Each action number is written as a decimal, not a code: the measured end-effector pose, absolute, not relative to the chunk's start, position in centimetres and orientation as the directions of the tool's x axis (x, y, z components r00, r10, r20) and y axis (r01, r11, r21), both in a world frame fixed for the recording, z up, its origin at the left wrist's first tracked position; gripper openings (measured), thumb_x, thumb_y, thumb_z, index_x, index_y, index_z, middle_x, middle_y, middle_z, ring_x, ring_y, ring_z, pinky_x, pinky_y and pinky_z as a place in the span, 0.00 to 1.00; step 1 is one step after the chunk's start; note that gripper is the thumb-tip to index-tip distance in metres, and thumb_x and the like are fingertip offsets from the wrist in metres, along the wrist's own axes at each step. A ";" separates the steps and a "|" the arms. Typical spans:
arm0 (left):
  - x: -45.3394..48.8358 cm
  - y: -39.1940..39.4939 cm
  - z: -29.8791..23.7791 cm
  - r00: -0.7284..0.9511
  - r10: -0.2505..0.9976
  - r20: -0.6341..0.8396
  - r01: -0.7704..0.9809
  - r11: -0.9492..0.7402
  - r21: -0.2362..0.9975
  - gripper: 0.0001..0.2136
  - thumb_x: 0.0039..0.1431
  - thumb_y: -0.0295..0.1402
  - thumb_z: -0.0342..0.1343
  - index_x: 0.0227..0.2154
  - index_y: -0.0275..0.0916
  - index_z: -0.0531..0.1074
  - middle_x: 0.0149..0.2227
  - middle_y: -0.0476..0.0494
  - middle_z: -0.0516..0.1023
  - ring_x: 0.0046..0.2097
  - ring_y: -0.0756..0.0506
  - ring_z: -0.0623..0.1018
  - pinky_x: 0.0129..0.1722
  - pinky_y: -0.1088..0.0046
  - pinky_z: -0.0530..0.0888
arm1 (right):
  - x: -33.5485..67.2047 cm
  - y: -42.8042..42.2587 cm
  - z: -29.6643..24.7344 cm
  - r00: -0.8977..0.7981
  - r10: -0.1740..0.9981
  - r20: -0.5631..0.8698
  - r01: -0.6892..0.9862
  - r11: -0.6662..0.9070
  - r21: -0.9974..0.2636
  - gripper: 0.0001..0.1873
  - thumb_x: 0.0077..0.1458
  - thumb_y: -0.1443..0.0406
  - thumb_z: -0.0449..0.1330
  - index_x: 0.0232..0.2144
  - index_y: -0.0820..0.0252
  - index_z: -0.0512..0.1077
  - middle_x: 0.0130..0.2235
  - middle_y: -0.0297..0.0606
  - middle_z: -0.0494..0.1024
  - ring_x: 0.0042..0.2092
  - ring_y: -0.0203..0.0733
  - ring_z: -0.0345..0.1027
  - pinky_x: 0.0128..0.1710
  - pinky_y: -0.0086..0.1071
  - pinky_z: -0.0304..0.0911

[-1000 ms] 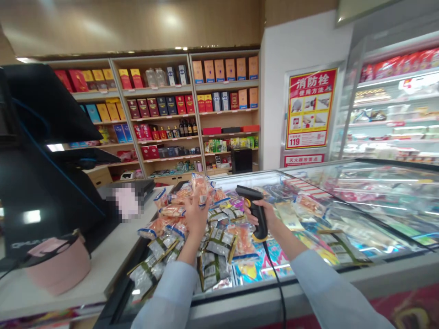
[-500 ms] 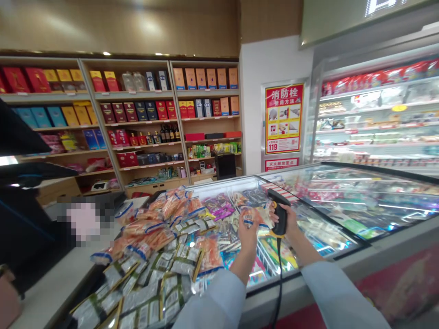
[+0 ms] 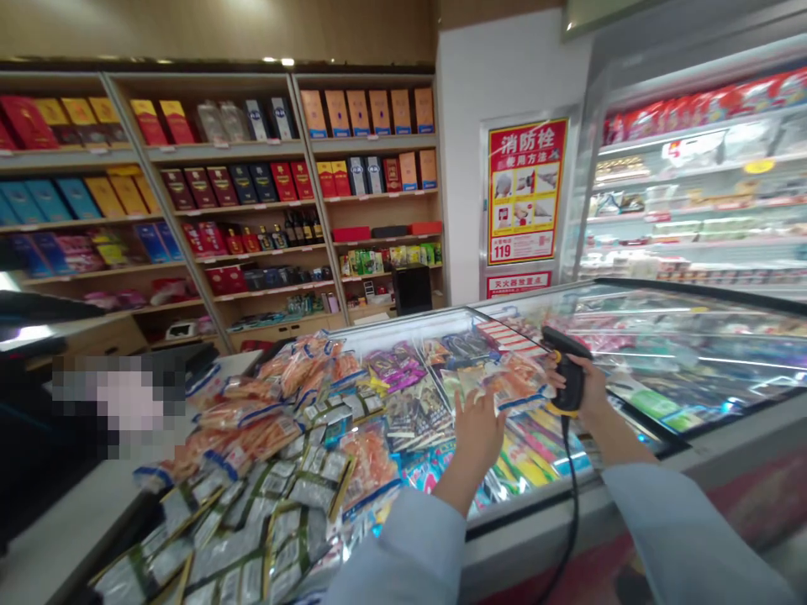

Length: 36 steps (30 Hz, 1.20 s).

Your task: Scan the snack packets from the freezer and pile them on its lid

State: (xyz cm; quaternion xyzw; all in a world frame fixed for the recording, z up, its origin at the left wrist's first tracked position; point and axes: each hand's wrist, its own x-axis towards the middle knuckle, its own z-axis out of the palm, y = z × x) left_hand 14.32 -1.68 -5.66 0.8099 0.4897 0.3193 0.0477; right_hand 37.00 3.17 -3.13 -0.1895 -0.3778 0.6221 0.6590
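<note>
clamped in the right hand [image 3: 589, 391], scanner [image 3: 567, 378] aims at an orange packet [image 3: 520, 382] on the freezer lid's [image 3: 668, 403] middle; left hand [image 3: 477, 428] spread beside it. scanning step; next needs the barcode facing up.

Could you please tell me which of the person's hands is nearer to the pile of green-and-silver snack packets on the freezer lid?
The left hand. It hovers open just right of the green-and-silver snack packets; the right hand is farther right, gripping the barcode scanner.
</note>
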 end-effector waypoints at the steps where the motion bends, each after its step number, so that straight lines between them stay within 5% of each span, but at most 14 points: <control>1: 14.4 -1.8 -5.7 0.352 0.817 0.458 0.759 -0.535 0.371 0.24 0.65 0.39 0.42 0.61 0.37 0.60 0.50 0.35 0.76 0.62 0.38 0.65 0.65 0.47 0.49 | 37.5 3.1 -3.0 -0.059 0.964 0.261 -0.667 0.156 -0.728 0.07 0.47 0.61 0.58 0.29 0.56 0.66 0.26 0.32 0.61 0.20 0.30 0.45 0.16 0.25 0.53; 9: 14.2 -2.1 -6.2 0.408 0.792 0.454 0.769 -0.566 0.297 0.25 0.66 0.43 0.39 0.63 0.40 0.56 0.56 0.37 0.71 0.64 0.38 0.62 0.66 0.43 0.44 | 38.8 1.1 -0.6 -0.015 0.956 0.294 -0.575 0.232 -0.784 0.09 0.55 0.56 0.53 0.28 0.53 0.64 0.23 0.30 0.58 0.18 0.29 0.38 0.16 0.31 0.45; 15: 12.5 -3.5 -1.7 0.238 0.835 0.497 0.781 -0.469 0.413 0.24 0.64 0.42 0.44 0.60 0.37 0.61 0.57 0.36 0.70 0.64 0.35 0.61 0.65 0.41 0.43 | 35.7 -0.6 2.7 0.027 0.939 0.344 -0.450 0.318 -0.834 0.12 0.53 0.53 0.51 0.26 0.52 0.62 0.22 0.30 0.55 0.17 0.27 0.36 0.16 0.32 0.43; 21: 4.8 -8.4 6.3 0.073 0.794 0.603 0.845 -0.371 0.386 0.20 0.62 0.43 0.48 0.54 0.40 0.66 0.55 0.37 0.72 0.61 0.36 0.65 0.63 0.43 0.50 | 28.8 -0.7 5.7 -0.224 0.901 0.371 -0.611 0.167 -0.774 0.10 0.47 0.56 0.57 0.28 0.55 0.63 0.24 0.26 0.55 0.18 0.25 0.37 0.17 0.26 0.52; 25: -4.6 -9.6 8.9 0.005 0.728 0.686 0.915 -0.280 0.291 0.19 0.60 0.41 0.52 0.51 0.37 0.67 0.52 0.36 0.73 0.57 0.38 0.68 0.58 0.54 0.63 | 21.9 -0.1 7.4 -0.335 0.839 0.430 -0.689 0.093 -0.718 0.08 0.44 0.60 0.57 0.28 0.57 0.65 0.24 0.27 0.58 0.18 0.26 0.38 0.14 0.24 0.50; 32: -23.0 -7.9 7.3 -0.089 0.652 0.753 0.975 -0.096 0.198 0.16 0.58 0.31 0.52 0.50 0.38 0.68 0.48 0.38 0.75 0.50 0.41 0.73 0.51 0.63 0.69 | 8.5 0.8 6.1 -0.543 0.707 0.454 -0.654 -0.017 -0.756 0.08 0.47 0.61 0.58 0.29 0.60 0.67 0.25 0.33 0.64 0.19 0.30 0.51 0.14 0.24 0.51; 36: -28.2 -7.3 4.1 -0.151 0.546 0.824 0.986 0.031 0.161 0.13 0.61 0.34 0.48 0.46 0.39 0.70 0.42 0.42 0.77 0.45 0.43 0.75 0.45 0.69 0.70 | 2.8 0.7 2.0 -0.621 0.681 0.388 -0.624 -0.130 -0.771 0.09 0.47 0.60 0.58 0.29 0.61 0.67 0.25 0.32 0.66 0.17 0.29 0.53 0.14 0.24 0.53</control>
